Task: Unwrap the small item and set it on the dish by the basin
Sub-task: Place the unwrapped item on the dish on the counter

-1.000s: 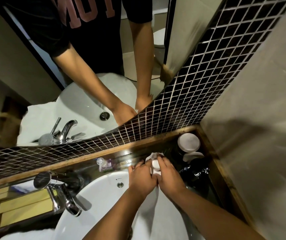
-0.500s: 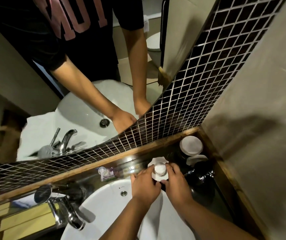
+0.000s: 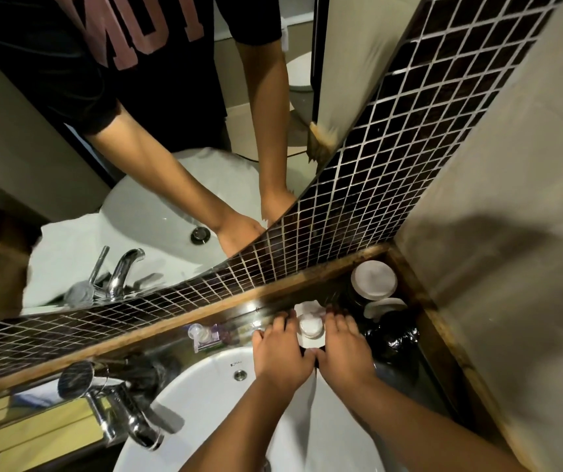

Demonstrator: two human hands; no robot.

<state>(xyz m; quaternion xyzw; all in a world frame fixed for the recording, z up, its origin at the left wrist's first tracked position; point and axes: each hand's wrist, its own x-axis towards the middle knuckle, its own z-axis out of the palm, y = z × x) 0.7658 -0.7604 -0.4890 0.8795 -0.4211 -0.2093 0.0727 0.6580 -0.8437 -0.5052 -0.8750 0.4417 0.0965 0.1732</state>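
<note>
Head view: I count two hands, one small item, one dish, one basin. My left hand (image 3: 282,349) and right hand (image 3: 341,349) sit just behind the basin (image 3: 205,396), fingers loosely spread either side of the small item (image 3: 310,327). It is round, pale and, I think, still partly wrapped, resting on the white dish (image 3: 307,306) beyond the basin's rim.

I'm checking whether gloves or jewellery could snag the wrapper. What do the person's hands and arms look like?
Both are bare: the left hand and right hand show no gloves, rings, watch or bracelets, and the forearms are uncovered to the frame's edge. In the mirror, short black sleeves end above the elbows on a black shirt with large pink letters.
</note>
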